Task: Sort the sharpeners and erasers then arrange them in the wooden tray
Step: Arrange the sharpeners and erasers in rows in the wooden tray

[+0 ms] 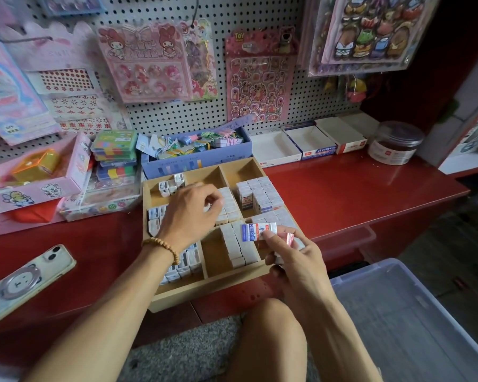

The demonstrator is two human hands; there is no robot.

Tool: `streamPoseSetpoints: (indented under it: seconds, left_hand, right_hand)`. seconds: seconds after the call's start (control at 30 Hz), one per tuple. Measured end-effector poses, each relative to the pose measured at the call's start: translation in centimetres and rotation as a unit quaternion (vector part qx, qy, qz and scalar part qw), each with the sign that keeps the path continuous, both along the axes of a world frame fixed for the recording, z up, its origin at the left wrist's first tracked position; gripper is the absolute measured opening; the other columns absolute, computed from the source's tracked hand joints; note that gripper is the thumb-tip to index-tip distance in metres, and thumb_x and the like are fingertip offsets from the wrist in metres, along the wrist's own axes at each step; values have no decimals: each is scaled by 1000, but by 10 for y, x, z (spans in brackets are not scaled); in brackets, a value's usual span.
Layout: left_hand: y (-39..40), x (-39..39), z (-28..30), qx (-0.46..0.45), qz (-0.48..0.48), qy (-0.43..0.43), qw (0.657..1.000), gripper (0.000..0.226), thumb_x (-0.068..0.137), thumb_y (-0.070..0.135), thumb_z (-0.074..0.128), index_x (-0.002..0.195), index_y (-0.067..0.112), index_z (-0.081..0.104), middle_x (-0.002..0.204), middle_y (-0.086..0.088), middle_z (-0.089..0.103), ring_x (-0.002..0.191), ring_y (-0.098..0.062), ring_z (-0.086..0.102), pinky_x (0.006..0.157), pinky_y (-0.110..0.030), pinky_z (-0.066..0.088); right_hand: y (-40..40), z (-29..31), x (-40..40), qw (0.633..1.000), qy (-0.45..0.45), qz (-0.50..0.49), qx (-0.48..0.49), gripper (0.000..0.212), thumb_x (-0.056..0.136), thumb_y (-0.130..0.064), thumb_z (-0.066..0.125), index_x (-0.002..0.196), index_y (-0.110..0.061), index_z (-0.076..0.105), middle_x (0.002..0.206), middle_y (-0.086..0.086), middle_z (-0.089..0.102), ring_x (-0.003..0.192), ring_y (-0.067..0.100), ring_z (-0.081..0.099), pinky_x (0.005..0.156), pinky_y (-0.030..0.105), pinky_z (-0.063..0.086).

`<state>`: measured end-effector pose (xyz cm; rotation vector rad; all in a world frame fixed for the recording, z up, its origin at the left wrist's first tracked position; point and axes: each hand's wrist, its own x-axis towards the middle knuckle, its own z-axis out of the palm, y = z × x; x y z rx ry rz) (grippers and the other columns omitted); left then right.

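Nearest us, the right hand (pixel 284 249) pinches a wrapped eraser (pixel 258 231) over the wooden tray's (pixel 204 289) near-right compartments, further packets bunched in its palm. We judge these could slip and scatter the packed rows. The left hand (pixel 193 213), fingers curled, pinches an eraser in the middle compartment.

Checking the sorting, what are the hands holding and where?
Right hand pinches a 2B eraser at its right end. Left hand is curled over the wooden tray; any hold is hidden.

A white pegboard wall (pixel 309 111) (hung with sticker sheets (pixel 257 78)) stands behind a glossy red counter (pixel 356 194); the floor (pixel 193 351) is speckled grey.
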<state>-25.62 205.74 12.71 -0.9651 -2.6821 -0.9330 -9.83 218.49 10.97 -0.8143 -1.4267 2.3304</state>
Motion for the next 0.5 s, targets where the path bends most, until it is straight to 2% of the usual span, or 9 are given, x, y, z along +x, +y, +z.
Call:
streamPoseSetpoints:
  seconds: [0.03, 0.1, 0.13, 0.2, 0.3, 0.37, 0.43, 0.5]
  left_hand:
    - [3, 9, 7, 29, -26, -28, 999, 12, 90, 27, 63, 86, 19, 71, 83, 7, 69, 79, -9, 63, 77, -31, 53]
    - [8, 27, 20, 61, -96, -141, 984, 16, 88, 37, 66, 86, 23, 72, 83, 10, 71, 79, -7, 65, 75, -29, 54]
    - [10, 34, 24, 59, -128, -194, 971, 15, 86, 39, 70, 88, 25, 73, 85, 10, 71, 81, -9, 66, 76, -31, 56]
    - [14, 43, 24, 42, -166, -237, 956, 16, 81, 36, 77, 94, 27, 73, 89, 7, 71, 84, -14, 68, 80, -38, 57]
    - [18, 45, 26, 60, -164, -237, 956, 18, 81, 20, 77, 97, 27, 73, 92, 6, 70, 86, -15, 70, 83, -45, 58]
    - [20, 42, 30, 84, -146, -235, 957, 20, 79, 13, 78, 96, 23, 73, 93, 6, 72, 83, -16, 71, 81, -43, 59]
    - [22, 34, 36, 90, -111, -200, 969, 24, 76, 12, 81, 95, 24, 70, 91, 6, 72, 81, -17, 69, 78, -35, 59]
    - [25, 22, 38, 78, -70, -163, 981, 26, 76, 13, 81, 94, 24, 65, 86, 6, 71, 73, -10, 66, 66, -22, 54]
  right_hand:
    - [0, 1, 0, 1000, 1, -1, 3, 12, 89, -14, 72, 98, -7, 66, 72, 5, 69, 55, 11, 49, 45, 21, 30]
    - [-1, 3, 0, 1000, 3, -5, 3, 13, 90, -14, 71, 100, -6, 68, 72, 6, 66, 55, 10, 51, 47, 21, 29]
    - [-1, 5, 0, 1000, 3, -8, 2, 15, 89, -14, 72, 101, -6, 67, 71, 6, 65, 55, 10, 51, 47, 21, 29]
    - [-1, 6, 0, 1000, 9, -15, -4, 18, 88, -14, 73, 103, -5, 66, 71, 9, 62, 55, 12, 50, 47, 22, 30]
    - [0, 7, 1, 999, 20, -29, -15, 24, 86, -17, 76, 104, -5, 66, 71, 13, 63, 56, 14, 49, 48, 25, 30]
    - [4, 7, 3, 999, 13, -41, -20, 16, 86, -16, 76, 100, -10, 70, 70, 10, 64, 57, 16, 49, 50, 27, 32]
    - [11, 7, 6, 998, 4, -47, -37, 12, 89, -8, 70, 100, -11, 72, 69, 4, 65, 58, 15, 50, 52, 27, 37]
    - [18, 9, 8, 996, 10, -53, -68, 22, 91, 3, 59, 107, -6, 71, 78, 6, 64, 59, 14, 52, 52, 26, 43]
